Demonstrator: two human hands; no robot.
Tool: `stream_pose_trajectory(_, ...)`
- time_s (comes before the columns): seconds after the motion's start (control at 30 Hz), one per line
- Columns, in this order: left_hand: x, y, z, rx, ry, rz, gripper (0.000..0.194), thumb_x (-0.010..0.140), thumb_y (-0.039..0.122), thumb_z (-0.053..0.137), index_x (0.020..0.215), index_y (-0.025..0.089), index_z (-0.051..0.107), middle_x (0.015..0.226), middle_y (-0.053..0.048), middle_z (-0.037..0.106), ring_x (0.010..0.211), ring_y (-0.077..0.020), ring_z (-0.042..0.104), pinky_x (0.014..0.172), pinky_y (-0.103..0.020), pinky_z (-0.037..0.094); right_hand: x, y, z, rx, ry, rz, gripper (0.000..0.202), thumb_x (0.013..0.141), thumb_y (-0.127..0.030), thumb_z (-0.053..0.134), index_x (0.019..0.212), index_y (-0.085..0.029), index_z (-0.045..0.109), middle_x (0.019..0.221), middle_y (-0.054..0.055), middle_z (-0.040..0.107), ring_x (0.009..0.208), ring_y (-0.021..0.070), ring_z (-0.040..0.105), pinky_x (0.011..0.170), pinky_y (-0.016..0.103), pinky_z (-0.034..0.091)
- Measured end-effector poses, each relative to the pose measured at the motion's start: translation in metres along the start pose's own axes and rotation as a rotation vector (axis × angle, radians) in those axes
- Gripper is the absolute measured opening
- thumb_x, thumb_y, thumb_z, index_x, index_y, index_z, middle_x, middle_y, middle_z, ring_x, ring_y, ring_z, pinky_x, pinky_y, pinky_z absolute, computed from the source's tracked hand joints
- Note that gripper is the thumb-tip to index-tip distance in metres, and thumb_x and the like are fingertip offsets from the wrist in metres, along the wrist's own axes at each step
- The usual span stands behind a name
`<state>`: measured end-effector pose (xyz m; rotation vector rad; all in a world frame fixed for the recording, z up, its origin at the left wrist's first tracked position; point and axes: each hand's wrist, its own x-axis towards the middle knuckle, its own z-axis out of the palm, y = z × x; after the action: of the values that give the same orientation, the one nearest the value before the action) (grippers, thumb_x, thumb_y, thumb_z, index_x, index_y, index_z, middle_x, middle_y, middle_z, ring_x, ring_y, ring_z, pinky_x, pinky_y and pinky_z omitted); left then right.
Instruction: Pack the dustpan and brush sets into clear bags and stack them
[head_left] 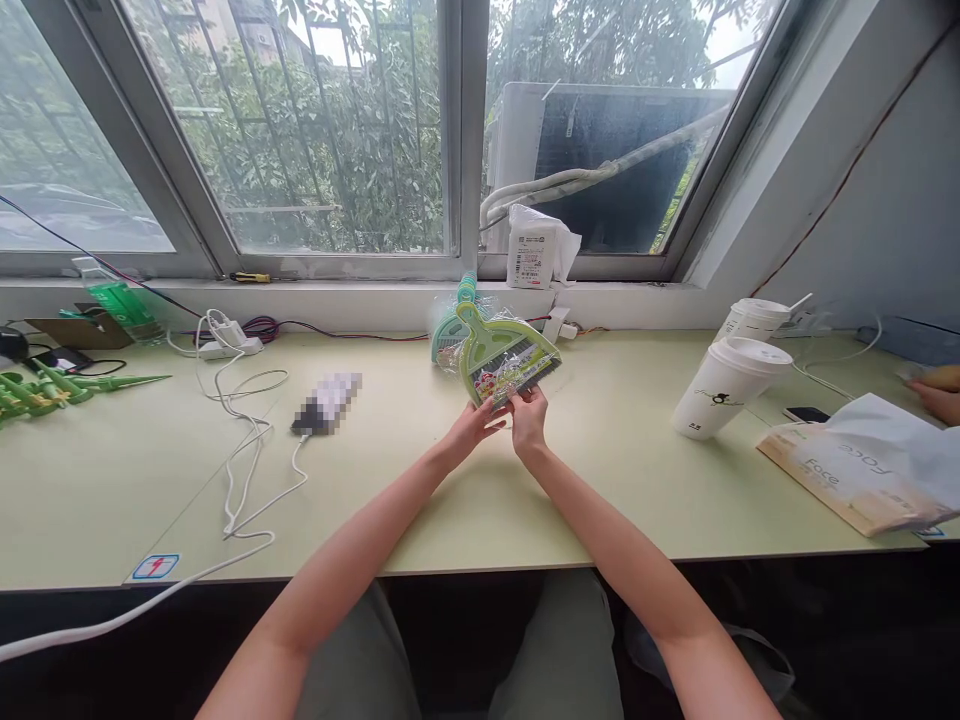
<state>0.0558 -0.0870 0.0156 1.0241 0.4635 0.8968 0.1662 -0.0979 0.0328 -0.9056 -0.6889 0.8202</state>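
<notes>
Straight ahead of me at twelve o'clock, I have the green dustpan set (501, 362) up between both hands, over the pale tabletop (615, 490). My left hand (470, 433) grips its near edge on the seven o'clock side, and my right hand (529, 420) pinches that same edge at about five, thumb and fingers closed on the clear wrap. The handle points away toward eleven, and a brush sits in the pan under the plastic.

Just behind it is a second set, the teal dustpan (447, 335), also wrapped and partly hidden by mine. Past them, near twelve, a white packet (531, 255) stands on the sill.

Out at eleven there's a blurred object (326, 405) with a white cable (295, 470) running from it; the white power strip (231, 347) sits beyond, with a green bottle (120, 300) at ten.

Between one and two stand two lidded cups — the near cup (731, 387) and the far cup (752, 318). The tissue pack (847, 465) lies at two, and another person's hand (937, 397) shows past it.
</notes>
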Motion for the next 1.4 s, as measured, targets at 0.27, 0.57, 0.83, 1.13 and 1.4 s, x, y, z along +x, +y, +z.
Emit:
stream_pose_trajectory(0.27,0.003,0.014,-0.007,0.036,0.218,0.151,0.055,0.071,0.037,0.075,0.119,0.018,0.055,0.128,-0.012,0.06,0.122,-0.0282,0.054,0.104,-0.047,0.04,-0.007,0.006,0.004,0.067,-0.068,0.046,0.035,0.064,-0.031,0.073,0.094,-0.019,0.059,0.094,0.006,0.072,0.085,0.0179,0.067,0.078,0.032,0.056)
stream_pose_trajectory(0.57,0.004,0.012,-0.013,0.101,0.315,0.23,0.056,0.069,0.036,0.075,0.117,0.017,0.054,0.124,-0.012,0.063,0.119,-0.0291,0.055,0.102,-0.045,0.043,0.009,0.005,0.0,0.038,-0.233,0.208,0.032,0.066,-0.029,0.077,0.092,-0.018,0.061,0.098,0.006,0.073,0.092,0.019,0.068,0.088,0.034,0.056)
stream_pose_trajectory(0.83,-0.005,0.047,-0.044,0.141,0.279,0.122,0.056,0.068,0.02,0.067,0.122,0.015,0.05,0.115,-0.012,0.065,0.09,-0.0264,0.067,0.074,-0.046,0.06,0.049,-0.026,-0.048,-0.588,-0.788,0.248,0.031,0.08,-0.039,0.065,0.102,-0.017,0.068,0.098,0.011,0.073,0.09,0.0242,0.071,0.089,0.043,0.055)
stream_pose_trajectory(1.13,-0.005,0.056,-0.074,0.052,0.457,0.014,0.045,0.067,0.014,0.065,0.111,0.01,0.057,0.097,-0.011,0.069,0.076,-0.0165,0.067,0.053,-0.02,0.057,0.045,-0.012,-0.047,-1.172,-0.696,-0.835,0.061,0.078,-0.019,0.069,0.134,-0.033,0.049,0.145,0.002,0.047,0.139,0.0265,0.036,0.107,0.049,0.039)
stream_pose_trajectory(1.4,-0.011,0.049,-0.06,0.231,0.093,-0.06,0.056,0.073,0.021,0.069,0.125,0.014,0.049,0.116,-0.013,0.064,0.086,-0.0214,0.067,0.06,-0.03,0.06,0.051,-0.005,-0.049,-0.9,-0.433,-0.717,0.016,0.088,-0.027,0.057,0.087,-0.027,0.072,0.103,0.003,0.072,0.103,0.0229,0.061,0.095,0.042,0.045)
